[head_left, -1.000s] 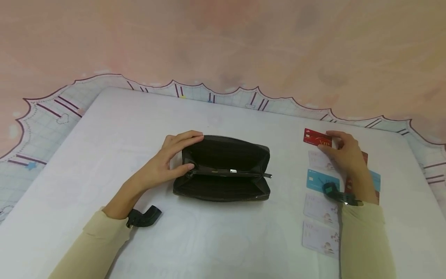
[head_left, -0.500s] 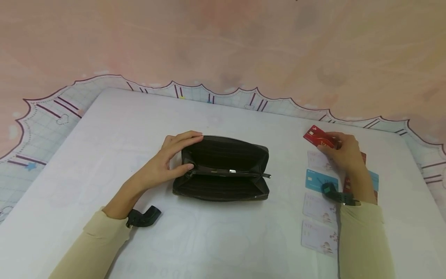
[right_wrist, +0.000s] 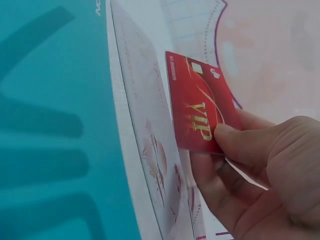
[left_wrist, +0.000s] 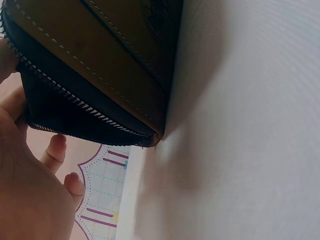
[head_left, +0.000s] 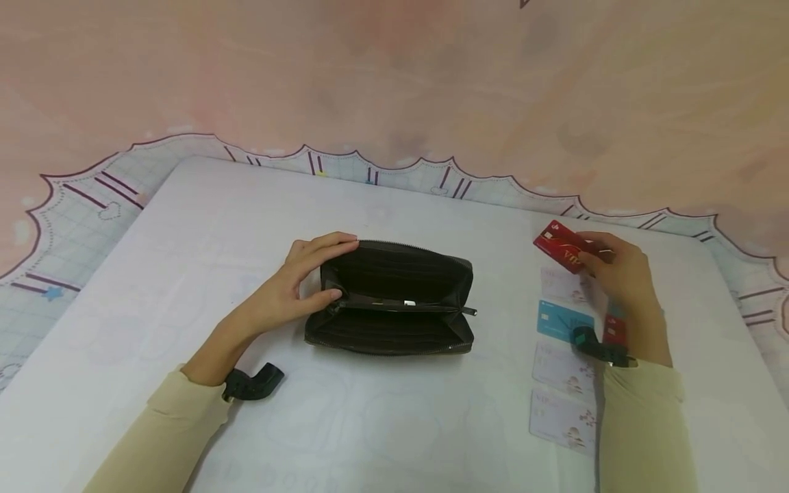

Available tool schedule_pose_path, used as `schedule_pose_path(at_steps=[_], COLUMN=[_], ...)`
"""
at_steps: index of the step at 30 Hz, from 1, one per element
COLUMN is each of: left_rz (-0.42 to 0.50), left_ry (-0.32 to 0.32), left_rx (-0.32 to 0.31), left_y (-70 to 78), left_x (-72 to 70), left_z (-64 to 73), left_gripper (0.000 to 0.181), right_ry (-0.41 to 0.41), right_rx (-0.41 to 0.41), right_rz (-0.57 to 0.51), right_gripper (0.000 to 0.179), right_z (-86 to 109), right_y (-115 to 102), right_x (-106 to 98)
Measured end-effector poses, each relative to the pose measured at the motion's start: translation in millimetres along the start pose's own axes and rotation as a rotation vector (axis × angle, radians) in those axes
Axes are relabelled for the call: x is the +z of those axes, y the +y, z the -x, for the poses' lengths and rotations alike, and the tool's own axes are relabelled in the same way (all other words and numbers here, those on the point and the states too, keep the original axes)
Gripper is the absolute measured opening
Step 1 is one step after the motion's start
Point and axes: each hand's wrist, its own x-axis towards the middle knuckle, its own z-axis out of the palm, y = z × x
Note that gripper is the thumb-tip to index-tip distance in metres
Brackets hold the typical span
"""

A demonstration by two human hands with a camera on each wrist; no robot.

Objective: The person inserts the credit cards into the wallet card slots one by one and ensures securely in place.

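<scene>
A dark zip-around wallet (head_left: 388, 333) stands with its mouth open in the middle of the white table. My left hand (head_left: 285, 291) grips its left end, thumb at the inner corner and fingers over the back edge. In the left wrist view, the wallet's outside (left_wrist: 100, 55) looks brown with pale stitching and a metal zip. Over at the right, my right hand (head_left: 624, 274) pinches a red VIP card (head_left: 557, 244) by one end. The right wrist view shows this red card (right_wrist: 197, 102) tilted and lifted off the table, with gold lettering.
Below the red card, a column holds a pale card (head_left: 561, 284), a blue card (head_left: 557, 320) and two more pale VIP cards (head_left: 561, 419). Another red card (head_left: 614, 332) lies partly hidden under my right forearm. A patterned cloth (head_left: 382, 174) borders the table.
My right hand has lifted the red card from the table and turned it at an angle, shifting slightly to the right. The left hand and wallet stay where they were.
</scene>
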Motion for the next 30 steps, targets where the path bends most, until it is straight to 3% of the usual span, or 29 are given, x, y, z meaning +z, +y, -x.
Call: schedule_pose_path(at_steps=[7, 12, 19, 30], left_rz=[-0.001, 0.005, 0.011, 0.010], left_ry=[0.001, 0.002, 0.001, 0.017], left_rx=[-0.009, -0.021, -0.012, 0.034], left_y=[-1.1, -0.2, -1.8, -2.7], left_x=[-0.6, -1.3, -0.4, 2.5], left_z=[2.9, 4.1, 3.2, -0.5], left_gripper=[0.062, 0.063, 0.062, 0.063], right_ry=[0.041, 0.068, 0.092, 0.072], right_rx=[0.023, 0.084, 0.092, -0.025], right_rz=[-0.076, -0.183, -0.356, -0.404], right_gripper=[0.053, 0.063, 0.060, 0.051], right_z=[4.5, 9.0, 14.8, 28.6], right_y=[-3, -7, -26, -63], right_x=[-1, -3, -11, -13])
